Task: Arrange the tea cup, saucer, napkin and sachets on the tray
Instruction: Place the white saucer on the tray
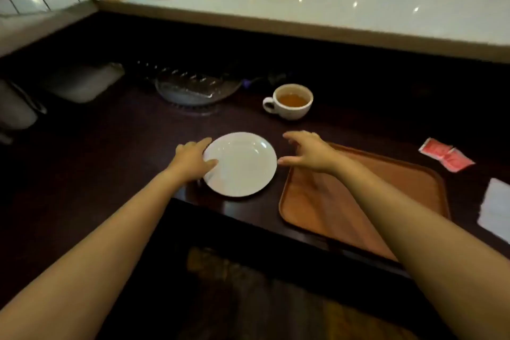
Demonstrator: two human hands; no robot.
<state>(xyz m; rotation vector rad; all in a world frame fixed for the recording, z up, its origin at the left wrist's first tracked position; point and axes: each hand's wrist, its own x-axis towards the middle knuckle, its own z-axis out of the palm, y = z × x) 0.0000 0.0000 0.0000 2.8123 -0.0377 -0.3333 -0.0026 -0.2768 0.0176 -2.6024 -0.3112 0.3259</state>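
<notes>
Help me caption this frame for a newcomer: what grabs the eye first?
The white saucer at the dark counter's near edge, with the left hand on its rim and the right hand open beside it. Behind it stands a full tea cup; the brown tray lies bare to the right.

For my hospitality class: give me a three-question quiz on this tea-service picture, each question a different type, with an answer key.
1. True or false: the saucer already lies on the wooden tray.
2. Multiple choice: the red sachets lie (A) on the tray, (B) on the dark counter beyond the tray's right corner, (C) in the tea cup.
3. Fill in: the left hand touches the rim of the ____.

Key
1. False: it sits on the counter, left of the tray.
2. B.
3. Saucer; the right hand hovers open beside it.
</notes>
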